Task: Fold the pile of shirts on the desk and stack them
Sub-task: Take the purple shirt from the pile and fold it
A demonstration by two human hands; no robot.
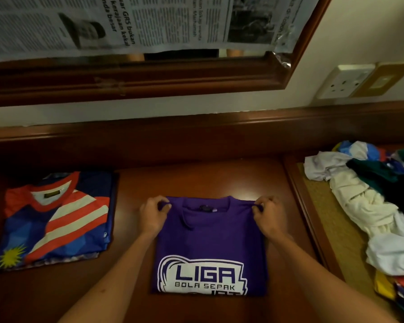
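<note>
Near the front edge of the surface point(219, 178), midway along, lies a folded purple shirt point(210, 241) with its collar toward the back. The left hand point(153, 215) pinches its upper left corner, and the right hand point(269, 215) pinches the upper right. Toward the left edge sits a folded striped shirt point(56, 220); at the right edge, a rumpled pile of shirts point(371, 206).
</note>
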